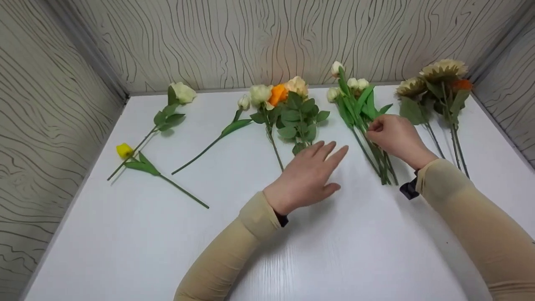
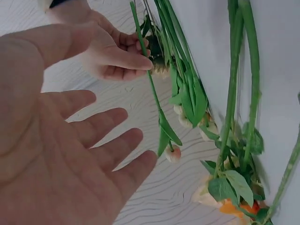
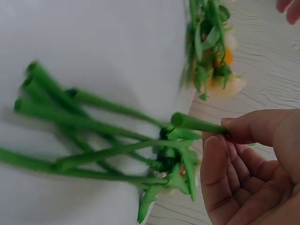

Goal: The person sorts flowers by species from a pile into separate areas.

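My right hand (image 1: 395, 136) pinches the stem of a pinkish-white tulip (image 2: 172, 153) between thumb and fingers. That tulip's cut stem end (image 3: 197, 123) sticks out past the fingertips in the right wrist view. Below lies a bunch of white tulips (image 1: 363, 106), stems toward the front. My left hand (image 1: 305, 177) hovers with spread fingers, holding nothing; in the head view it covers the lower stems of the group with an orange rose (image 1: 278, 95), a white rose (image 1: 260, 95) and a peach flower (image 1: 297, 86).
A lone white tulip (image 1: 243, 102) lies left of the roses. Farther left, a white rose (image 1: 183, 93) and a yellow tulip (image 1: 124, 150) have crossing stems. Large beige flowers (image 1: 444, 70) and an orange bloom (image 1: 462, 85) lie at right. Patterned panels (image 1: 259, 42) enclose the white table (image 1: 138, 246).
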The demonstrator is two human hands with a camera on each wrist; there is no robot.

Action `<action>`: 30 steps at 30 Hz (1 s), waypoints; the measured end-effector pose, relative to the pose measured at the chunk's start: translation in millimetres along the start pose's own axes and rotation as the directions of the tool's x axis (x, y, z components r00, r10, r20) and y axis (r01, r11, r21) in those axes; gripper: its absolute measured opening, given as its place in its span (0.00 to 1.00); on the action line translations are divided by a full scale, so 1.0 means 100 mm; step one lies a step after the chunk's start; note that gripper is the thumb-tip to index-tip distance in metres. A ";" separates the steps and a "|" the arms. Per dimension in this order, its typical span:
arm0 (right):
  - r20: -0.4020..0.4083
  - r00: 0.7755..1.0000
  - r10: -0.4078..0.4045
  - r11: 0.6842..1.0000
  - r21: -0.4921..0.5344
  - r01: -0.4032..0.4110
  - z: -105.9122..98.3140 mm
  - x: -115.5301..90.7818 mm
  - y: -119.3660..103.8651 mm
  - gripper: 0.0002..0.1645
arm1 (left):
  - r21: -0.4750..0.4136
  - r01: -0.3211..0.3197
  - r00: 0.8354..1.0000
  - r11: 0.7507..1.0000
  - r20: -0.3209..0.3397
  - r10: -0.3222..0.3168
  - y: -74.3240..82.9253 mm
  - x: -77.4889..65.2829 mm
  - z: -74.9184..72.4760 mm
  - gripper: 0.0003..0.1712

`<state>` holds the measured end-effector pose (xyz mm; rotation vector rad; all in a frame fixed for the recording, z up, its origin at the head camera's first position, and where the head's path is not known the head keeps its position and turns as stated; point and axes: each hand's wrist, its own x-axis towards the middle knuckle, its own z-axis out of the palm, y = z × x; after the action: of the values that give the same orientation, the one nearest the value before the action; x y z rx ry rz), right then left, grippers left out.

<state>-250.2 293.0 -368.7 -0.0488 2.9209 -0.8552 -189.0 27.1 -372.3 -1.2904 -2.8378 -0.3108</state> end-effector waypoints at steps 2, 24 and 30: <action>-0.002 1.000 0.000 1.000 -0.029 0.000 0.01 0.02 0.07 0.16 | 0.014 -0.009 0.998 1.000 0.059 0.008 0.07 0.00 0.05 0.48; 0.041 0.999 0.024 0.997 -0.071 -0.021 0.17 0.08 0.20 0.14 | -0.002 -0.005 0.985 1.000 0.170 0.005 0.12 0.01 0.11 0.46; 0.021 0.999 0.036 0.998 -0.054 -0.035 0.14 0.05 0.19 0.15 | -0.014 -0.002 0.984 1.000 0.178 0.004 0.10 0.01 0.11 0.45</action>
<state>-253.5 301.0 -390.7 -0.0103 2.9149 -0.7669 -181.4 36.8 -380.9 -1.3924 -2.9842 -0.2263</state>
